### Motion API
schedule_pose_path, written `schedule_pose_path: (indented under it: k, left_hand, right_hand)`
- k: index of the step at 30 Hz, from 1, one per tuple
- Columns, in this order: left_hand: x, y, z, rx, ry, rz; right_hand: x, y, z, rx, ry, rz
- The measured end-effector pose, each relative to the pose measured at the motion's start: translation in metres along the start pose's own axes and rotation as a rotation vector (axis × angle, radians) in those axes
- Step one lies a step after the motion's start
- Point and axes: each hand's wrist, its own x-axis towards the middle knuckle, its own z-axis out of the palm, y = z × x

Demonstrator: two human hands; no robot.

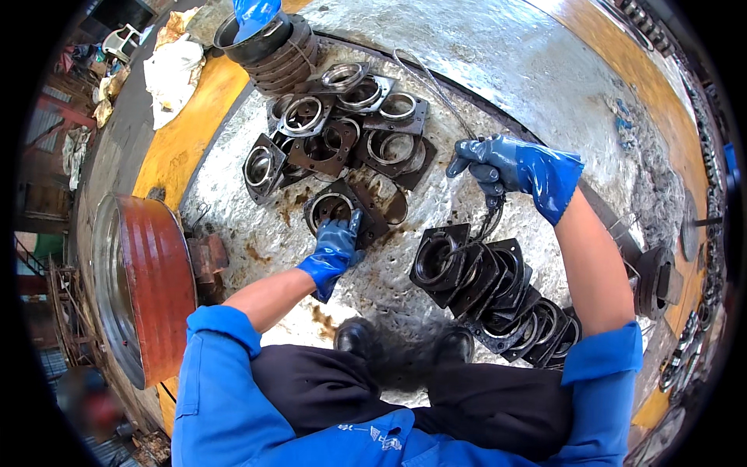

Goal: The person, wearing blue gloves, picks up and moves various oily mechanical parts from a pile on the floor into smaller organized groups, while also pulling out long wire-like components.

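Note:
My left hand (pixel 334 247), in a blue rubber glove, has its fingers over the ringed opening of a dark square metal plate (pixel 320 204) on the ground, gripping its near side. My right hand (pixel 498 167), gloved alike, is raised to the right, fingers curled round a wire rope (pixel 492 222). That rope runs down to an overlapping row of black, oily ringed plates (pixel 436 261) and appears to pass through their openings. Another length (pixel 436 86) of it trails away beyond the hand. Ahead of my left hand lies a loose pile of similar plates (pixel 319 148).
A rusty red drum-like rim (pixel 159 288) stands at the left. At the far left, a blue item sits in a dark round pan (pixel 253 43) atop stacked rings. White cloth (pixel 173 78) lies beside a yellow strip (pixel 191 128). Metal parts (pixel 654 280) line the right side.

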Motion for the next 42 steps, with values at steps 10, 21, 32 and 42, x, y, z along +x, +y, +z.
schedule_pose_path:
  k: [10,21,32,42]
  left_hand:
    - [0.011,-0.013,-0.006,-0.077,-0.428,-0.085]
    - [0.041,-0.073,-0.035,-0.42,-0.16,-0.641]
    - [0.042,-0.083,-0.047,-0.561,-0.127,-0.716]
    - [0.037,-0.114,-0.076,-0.672,-0.058,-0.771]
  right_hand:
    - [0.013,-0.015,0.029,0.045,-0.125,-0.121]
    - [0.043,-0.033,0.044,0.4,0.117,-0.543]
    - [0.037,-0.049,0.011,0.128,0.195,-0.576]
    - [0.061,-0.052,0.041,-1.606,0.467,-0.478]
